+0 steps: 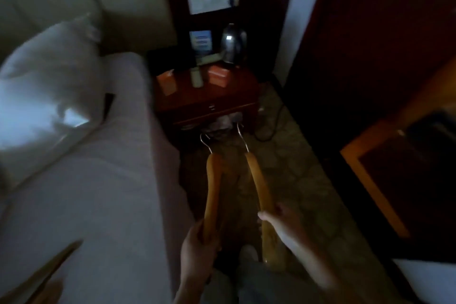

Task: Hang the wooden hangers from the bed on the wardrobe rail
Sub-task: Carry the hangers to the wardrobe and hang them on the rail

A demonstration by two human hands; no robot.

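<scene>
One hanger is gripped per hand: L hand is curled round left hanger, R hand round right hanger. Long axes run fwd from fingers, hooks farthest out. Wardrobe rail isn't seen; prob. off to R.

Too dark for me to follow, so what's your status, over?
Left hand grips a wooden hanger; right hand grips a second hanger. Likely third hanger on the bed. Rail not in view; nightstand ahead.
</scene>
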